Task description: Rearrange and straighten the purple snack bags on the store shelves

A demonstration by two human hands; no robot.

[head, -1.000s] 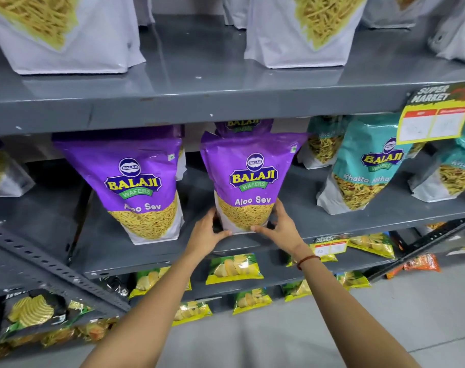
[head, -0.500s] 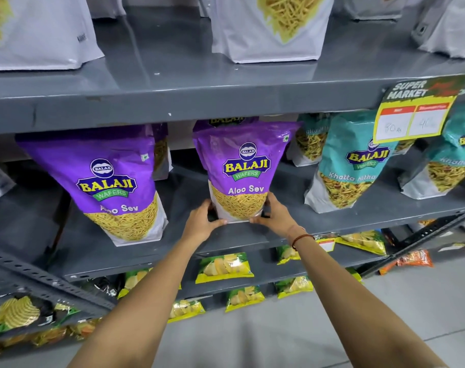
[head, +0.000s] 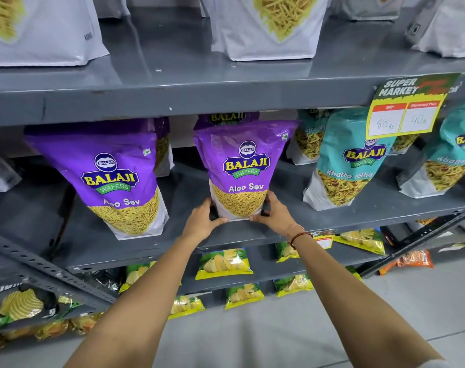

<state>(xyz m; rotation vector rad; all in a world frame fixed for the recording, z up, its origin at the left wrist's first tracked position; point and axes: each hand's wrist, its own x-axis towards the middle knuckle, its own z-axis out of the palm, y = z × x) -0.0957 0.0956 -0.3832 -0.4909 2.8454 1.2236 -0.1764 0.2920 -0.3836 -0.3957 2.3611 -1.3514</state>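
head view: the left hand (head: 202, 221) and right hand (head: 274, 214) clasp the bottom corners of the glossy purple plastic snack bag (head: 242, 170), upright on the grey metal shelf (head: 284, 229). uneven pushing could tip the top-heavy bag.

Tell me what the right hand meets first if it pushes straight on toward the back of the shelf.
The right hand already touches the front purple Aloo Sev bag; pushed on, that bag would probably reach the second purple bag standing behind it, though the gap between them is unclear.
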